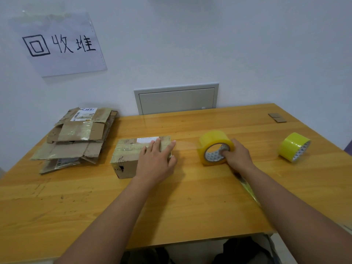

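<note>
Box: a small brown cardboard box (125, 162) sits on the wooden table (171, 197), a little left of centre; its flaps are closed and shiny tape runs over its top and sides; a white label lies at its far edge; what is inside cannot be seen
Left hand: the left hand (156, 161) lies palm-down on the right half of the box top; fingers straight and slightly spread, thumb along the right edge; it grips nothing
Right hand: the right hand (238, 157) holds the tape roll (211, 141); fingers hooked into the core, thumb over the outer rim
Tape roll: yellow, standing on its edge on the table, right of the box and apart from it; the core opening faces the person
Second tape roll (291, 145): greener yellow, on its edge further right, well apart from the hand
Flattened cardboard (76, 138): opened-out boxes stacked flat at the table's left (some with labels and tape), near the box, not touching
Wall: a paper sign (62, 44) with handwritten characters; a pale hatch (177, 99) behind the table
Far right: a small cardboard scrap (277, 117)
</note>
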Demonstrator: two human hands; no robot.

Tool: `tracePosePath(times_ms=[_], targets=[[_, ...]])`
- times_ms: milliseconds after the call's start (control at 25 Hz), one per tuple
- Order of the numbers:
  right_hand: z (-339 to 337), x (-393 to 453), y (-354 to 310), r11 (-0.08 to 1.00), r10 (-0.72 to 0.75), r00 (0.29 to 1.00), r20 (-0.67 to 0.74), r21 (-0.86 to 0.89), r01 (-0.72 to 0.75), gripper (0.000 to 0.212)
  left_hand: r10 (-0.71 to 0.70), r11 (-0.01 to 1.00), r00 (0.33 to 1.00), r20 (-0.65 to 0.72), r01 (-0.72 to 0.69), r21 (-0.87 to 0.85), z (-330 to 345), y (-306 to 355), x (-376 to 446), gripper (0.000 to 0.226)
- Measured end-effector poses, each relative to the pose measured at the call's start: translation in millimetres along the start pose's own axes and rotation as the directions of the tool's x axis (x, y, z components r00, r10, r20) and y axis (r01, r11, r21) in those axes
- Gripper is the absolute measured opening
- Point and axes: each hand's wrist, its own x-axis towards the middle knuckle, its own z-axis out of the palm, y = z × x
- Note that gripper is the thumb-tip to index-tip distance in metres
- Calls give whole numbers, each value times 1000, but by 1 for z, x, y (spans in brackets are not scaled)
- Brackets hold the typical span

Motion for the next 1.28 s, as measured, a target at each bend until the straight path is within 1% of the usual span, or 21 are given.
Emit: tracePosePath(times_ms=[80, 120, 160, 200, 280, 320, 360, 440, 520, 680, 800, 840, 880, 920, 960, 1040, 1080, 1160, 1280], targets=[[-4, 2, 1, 997, -67, 986, -150, -56, 59, 33, -8, 1000, 1000, -6, 8, -11, 1, -1, 0, 53], [-5, 2, 2, 997, -60, 981, -184, -54, 50, 35, -12, 1000, 1000, -8, 12, -18, 1, -1, 1, 53], [-6, 1, 3, 999, -30, 985, -171, -38, 24, 38, -13, 1000, 1000, -13, 12, -26, 2, -1, 1, 54], [-5, -1, 4, 1000, 6, 994, -109, -26, -8, 41, -11, 999, 1000, -15, 11, -32, 2, 0, 0, 55], [-1, -2, 11, 999, 29, 1000, 6, -38, -28, 46, -3, 999, 1000, -17, 3, -32, 3, 0, 0, 61], [-1, -2, 14, 999, 21, 1000, 9, -44, -21, 45, -3, 1000, 1000, -16, 3, -26, 3, 0, 0, 61], [-2, -1, 16, 998, 8, 1000, -24, -55, -9, 44, -6, 1000, 1000, -14, 6, -20, 4, -1, 1, 58], [-5, 0, 21, 997, -13, 991, -134, -77, 3, 43, -14, 1000, 1000, -12, 14, -15, 5, -3, 2, 54], [-9, 0, 26, 997, -14, 980, -197, -74, 0, 44, -28, 1000, 999, -18, 28, -13, 6, -4, 0, 54], [-19, 5, 25, 995, 38, 990, -136, -85, -50, 53, -27, 1000, 999, -19, 27, -11, 6, -4, -1, 54], [-27, -6, 19, 993, 103, 989, -104, -52, -109, 76, -28, 999, 1000, -15, 27, -20, 5, -4, -1, 54], [-30, -14, 18, 989, 122, 987, -108, -75, -131, 78, -28, 999, 1000, -9, 28, -20, 4, -4, -1, 55], [-33, -22, 18, 982, 129, 986, -109, -126, -143, 74, -28, 1000, 1000, -3, 28, -13, 3, -4, -1, 56], [-37, -30, 17, 965, 143, 986, -90, -210, -159, 64, -25, 1000, 1000, 1, 25, -1, 3, -3, -1, 57], [-41, -39, 17, 931, 171, 984, -43, -321, -176, 54, -18, 1000, 1000, 4, 18, 14, 2, -3, -1, 59], [-48, -58, 15, 811, 264, 960, 89, -559, -171, 49, -3, 999, 1000, 11, 3, 33, 1, -4, -1, 62], [-49, -66, 14, 758, 298, 942, 152, -638, -137, 47, 0, 999, 1000, 18, 0, 38, 1, -5, -1, 62], [-49, -77, 12, 716, 304, 920, 248, -697, -49, 37, 4, 999, 999, 32, -5, 45, 0, -5, 0, 63], [-41, -89, 4, 739, 226, 918, 327, -671, 58, 26, 17, 999, 999, 38, -19, 45, -1, -6, 0, 64]])
